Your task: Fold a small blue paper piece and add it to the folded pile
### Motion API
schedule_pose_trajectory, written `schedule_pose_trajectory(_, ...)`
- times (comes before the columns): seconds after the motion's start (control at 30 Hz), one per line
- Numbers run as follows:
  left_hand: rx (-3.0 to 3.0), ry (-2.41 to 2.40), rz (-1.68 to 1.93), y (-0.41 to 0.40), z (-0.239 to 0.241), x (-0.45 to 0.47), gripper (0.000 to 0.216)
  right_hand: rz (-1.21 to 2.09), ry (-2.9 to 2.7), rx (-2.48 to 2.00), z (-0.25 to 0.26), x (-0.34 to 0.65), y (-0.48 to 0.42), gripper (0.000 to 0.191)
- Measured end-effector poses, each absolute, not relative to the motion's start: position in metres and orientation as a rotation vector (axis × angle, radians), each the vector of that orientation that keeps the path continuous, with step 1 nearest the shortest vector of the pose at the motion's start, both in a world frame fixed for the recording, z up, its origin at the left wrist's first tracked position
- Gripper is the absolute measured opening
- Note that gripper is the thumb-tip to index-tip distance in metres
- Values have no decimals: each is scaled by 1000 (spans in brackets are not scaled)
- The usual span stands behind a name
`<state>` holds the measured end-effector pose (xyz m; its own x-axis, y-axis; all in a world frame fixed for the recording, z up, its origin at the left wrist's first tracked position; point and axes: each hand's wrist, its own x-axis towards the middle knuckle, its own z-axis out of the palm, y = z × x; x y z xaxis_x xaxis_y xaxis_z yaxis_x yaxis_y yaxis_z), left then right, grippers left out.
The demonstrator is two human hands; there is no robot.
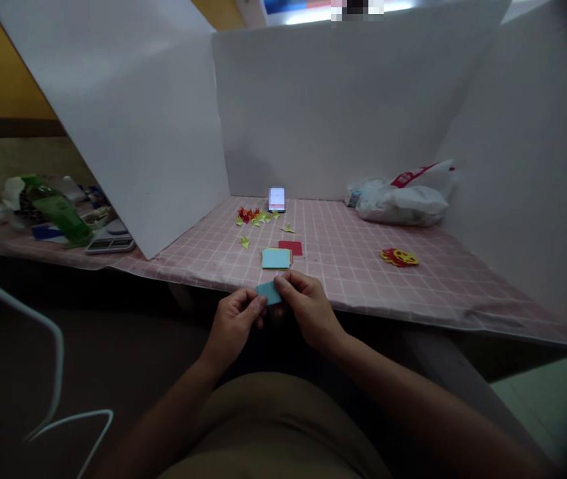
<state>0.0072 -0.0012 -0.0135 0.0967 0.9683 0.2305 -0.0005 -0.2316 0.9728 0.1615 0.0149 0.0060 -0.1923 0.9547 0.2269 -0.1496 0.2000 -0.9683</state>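
At the far left, a green plastic bottle point(58, 209) lies among clutter on the pink checked worktop point(363, 279). A flat grey device point(111, 243), perhaps a scale or calculator, lies just beside it. A tilted white board point(128, 120) walls off that corner.

Further right, small folded yellow and red paper bits point(256, 216) are scattered near the back. A phone point(276, 199) stands upright beside them with its screen lit. Nearer the front edge lies a stack of paper squares point(276, 258) with a light blue sheet on top, and a red square point(293, 247) touches its far corner.

In front of the worktop's edge, above the person's lap, the left hand point(236, 319) and right hand point(308, 309) meet. Each grip is pressed together on one end of a blue paper piece point(269, 293), pinching it between thumb and fingers. The piece is held just below the stack and off the worktop.

To the right, a red and yellow cut-out point(399, 257) lies flat, well apart from the stack. Behind it a white plastic bag point(403, 199) slumps against the rear board.
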Motion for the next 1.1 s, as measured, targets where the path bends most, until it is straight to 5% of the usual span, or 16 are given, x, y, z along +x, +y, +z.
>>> schedule_pose_trajectory(0.57, 1245, 994, 1460, 6, -13, 11, 16, 1226, -1508, -800, 8, 164, 18, 11)
schedule_pose_trajectory(1.1, 1238, 953, 1520, 20, -4, 20, 20, 1243, -1387, -846, 15, 174, 33, 18)
